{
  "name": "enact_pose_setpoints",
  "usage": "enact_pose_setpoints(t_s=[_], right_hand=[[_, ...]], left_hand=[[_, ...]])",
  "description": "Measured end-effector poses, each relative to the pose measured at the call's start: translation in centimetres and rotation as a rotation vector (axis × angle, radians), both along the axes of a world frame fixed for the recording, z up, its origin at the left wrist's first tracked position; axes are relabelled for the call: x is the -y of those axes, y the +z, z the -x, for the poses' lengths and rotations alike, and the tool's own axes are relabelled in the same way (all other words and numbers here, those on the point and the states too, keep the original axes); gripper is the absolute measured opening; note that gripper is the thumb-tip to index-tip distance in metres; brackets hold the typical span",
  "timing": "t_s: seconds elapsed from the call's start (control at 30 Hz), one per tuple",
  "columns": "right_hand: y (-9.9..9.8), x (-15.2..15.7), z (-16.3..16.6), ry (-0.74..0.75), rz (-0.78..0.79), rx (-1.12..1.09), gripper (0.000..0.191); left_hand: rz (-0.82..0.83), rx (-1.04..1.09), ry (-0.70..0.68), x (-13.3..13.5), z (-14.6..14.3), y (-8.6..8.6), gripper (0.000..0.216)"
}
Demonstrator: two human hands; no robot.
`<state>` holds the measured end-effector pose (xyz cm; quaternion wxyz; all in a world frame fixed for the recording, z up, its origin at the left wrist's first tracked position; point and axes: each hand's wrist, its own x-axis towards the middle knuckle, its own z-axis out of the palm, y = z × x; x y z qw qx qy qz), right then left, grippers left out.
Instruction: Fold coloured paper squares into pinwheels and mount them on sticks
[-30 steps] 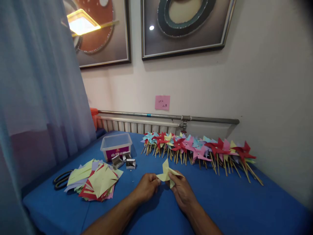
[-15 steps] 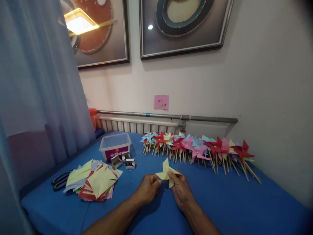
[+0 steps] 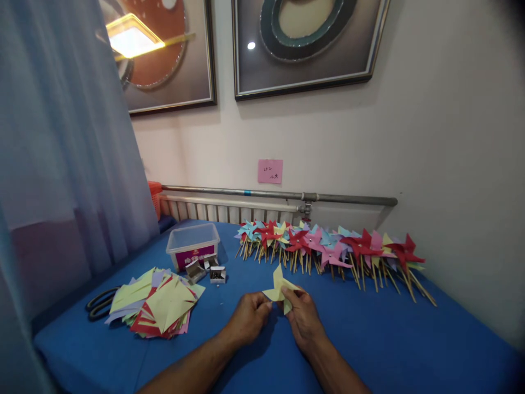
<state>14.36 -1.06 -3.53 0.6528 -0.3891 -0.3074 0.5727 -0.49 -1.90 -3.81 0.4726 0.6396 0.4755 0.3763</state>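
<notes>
Both my hands meet over the middle of the blue table [image 3: 389,339]. My left hand [image 3: 248,317] and my right hand [image 3: 303,320] each pinch a yellow paper pinwheel blade piece [image 3: 279,285], held just above the cloth with its flaps sticking up. A pile of cut coloured paper squares [image 3: 158,303] lies to the left of my left hand. Beyond my hands, a long row of finished pinwheels on wooden sticks [image 3: 328,246] lies along the wall.
A clear plastic tub [image 3: 192,249] and small open boxes of pins [image 3: 207,271] sit behind the paper pile. Black scissors [image 3: 98,303] lie at the far left edge. A curtain [image 3: 61,137] hangs on the left; a pipe and radiator [image 3: 266,200] run along the wall.
Almost nothing has changed: both hands keep pinching the yellow paper in the same spot, and the view has drifted slightly.
</notes>
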Motion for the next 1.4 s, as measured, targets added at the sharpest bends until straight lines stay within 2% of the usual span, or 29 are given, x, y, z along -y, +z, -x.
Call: enact_pose_setpoints(t_s=[0.23,0.37,0.57,0.7,0.83,1.03,1.23,1.4], right_hand=[[0.4,0.0,-0.1,-0.004,0.019,-0.046,0.043],[0.4,-0.3,-0.7,-0.078,0.009,-0.04,0.041],[0.2,-0.7,-1.7,-0.181,-0.017,0.009,0.036],[-0.1,-1.0,-1.8,-0.187,-0.043,0.071,0.037],[-0.1,-1.2,-2.0,-0.173,-0.058,0.104,0.043],[0.0,-0.7,-1.9,-0.191,0.007,0.142,0.051],[-0.8,0.6,0.4,0.035,-0.1,0.54,0.043],[-1.1,1.2,1.5,0.081,-0.147,0.722,0.037]], left_hand=[[-0.026,-0.018,-0.005,0.0,0.2,0.2,0.025],[-0.143,-0.159,0.065,0.0,0.8,0.8,0.016],[-0.242,-0.401,0.042,0.5,1.2,1.4,0.016],[-0.252,-0.465,0.024,0.7,1.2,1.2,0.017],[-0.22,-0.414,0.053,0.2,1.1,0.8,0.018],[-0.035,-0.177,0.214,-1.2,1.3,0.5,0.017],[-0.055,-0.11,0.229,-1.4,1.1,0.2,0.017],[-0.098,-0.089,0.201,-1.0,0.4,0.0,0.022]])
